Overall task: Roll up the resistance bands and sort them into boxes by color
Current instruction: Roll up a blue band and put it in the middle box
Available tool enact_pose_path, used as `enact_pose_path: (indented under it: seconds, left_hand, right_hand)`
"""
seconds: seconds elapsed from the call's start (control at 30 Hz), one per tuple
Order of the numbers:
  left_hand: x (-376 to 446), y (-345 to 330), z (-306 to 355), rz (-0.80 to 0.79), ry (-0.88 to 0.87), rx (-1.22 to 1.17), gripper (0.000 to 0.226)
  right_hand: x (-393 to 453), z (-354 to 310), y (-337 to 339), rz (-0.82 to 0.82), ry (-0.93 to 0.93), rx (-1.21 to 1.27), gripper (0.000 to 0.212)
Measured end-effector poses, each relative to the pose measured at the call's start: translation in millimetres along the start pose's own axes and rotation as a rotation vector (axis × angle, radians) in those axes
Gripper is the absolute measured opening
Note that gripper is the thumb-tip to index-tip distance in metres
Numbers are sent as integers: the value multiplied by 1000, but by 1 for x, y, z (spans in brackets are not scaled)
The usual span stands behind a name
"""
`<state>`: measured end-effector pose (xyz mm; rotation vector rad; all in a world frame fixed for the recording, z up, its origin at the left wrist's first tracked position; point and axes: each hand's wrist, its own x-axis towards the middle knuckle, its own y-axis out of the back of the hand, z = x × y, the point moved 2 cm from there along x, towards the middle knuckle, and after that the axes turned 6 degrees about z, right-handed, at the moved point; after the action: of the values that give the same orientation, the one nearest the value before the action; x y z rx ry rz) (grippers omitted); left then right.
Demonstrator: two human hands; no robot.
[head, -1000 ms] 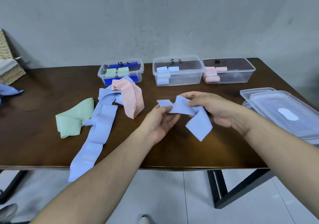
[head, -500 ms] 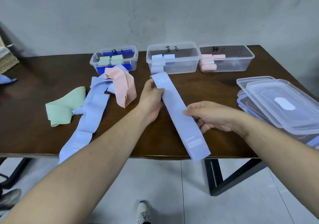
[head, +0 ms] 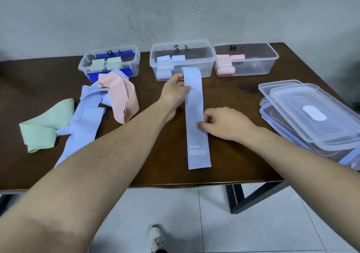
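A light blue resistance band (head: 195, 104) lies stretched straight on the table, running from the middle box toward the front edge. My left hand (head: 174, 91) pinches its far end beside the printed "20". My right hand (head: 224, 123) pinches the band's right edge near its middle. Three clear boxes stand at the back: a left box (head: 136, 57) holding green rolls, a middle box (head: 206, 57) holding blue rolls, and a right box (head: 272, 57) holding pink rolls. Loose on the left lie a pink band (head: 121, 96), another blue band (head: 83, 122) and a green band (head: 41, 128).
Several clear lids (head: 315, 116) are stacked at the table's right side. The dark wooden table (head: 233, 163) ends just below the band's near end. A grey wall rises behind the boxes. My shoe shows on the tiled floor below.
The crumpled blue band has been pulled out flat and now lies straight rather than slanted. My left hand holds its far end; my right hand shifted to its right edge.
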<state>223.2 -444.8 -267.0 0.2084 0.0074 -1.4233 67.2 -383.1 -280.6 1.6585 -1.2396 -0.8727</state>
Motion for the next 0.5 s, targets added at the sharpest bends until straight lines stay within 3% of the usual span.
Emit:
enact_pose_path:
  seconds: [0.27,0.5]
  left_hand:
    - [14,2,-9,44,52,143,47]
    - [-25,8,-28,35,-231,406,27]
  right_hand:
    - [1,11,-9,137,2,-49,33]
    - [-19,22,-12,234,59,159,22]
